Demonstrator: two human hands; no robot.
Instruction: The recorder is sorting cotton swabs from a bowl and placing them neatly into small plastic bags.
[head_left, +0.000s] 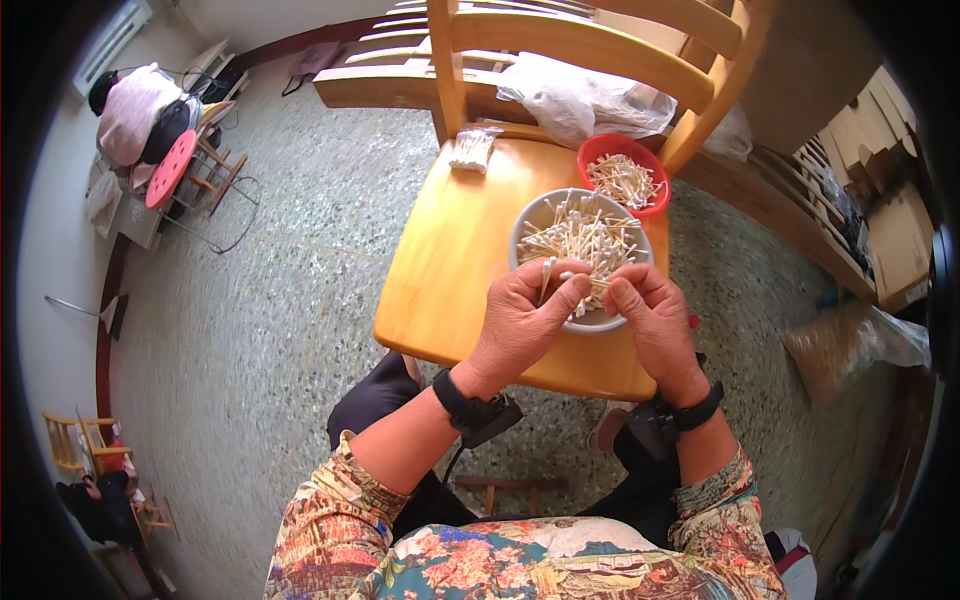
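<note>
Both my hands meet over the near rim of a grey-white bowl (518,238) heaped with loose cotton swabs (578,232). My left hand (530,318) pinches swabs between thumb and forefinger, their white tips poking up past the fingers. Close beside it, my right hand (652,318) has thumb and forefinger pressed together on swabs that lie across the gap between the hands. How many each hand holds cannot be made out. Behind the bowl is a red bowl (662,205) with more swabs in it. A small clear packet of swabs (474,149) lies at the seat's far left corner.
The bowls stand on a wooden chair (440,270) whose slatted back rises at the far side. Behind it, a white plastic bag (585,95) rests on a wooden bench. A red stool (172,168) and a seated person are far left; a filled clear bag (850,345) lies right.
</note>
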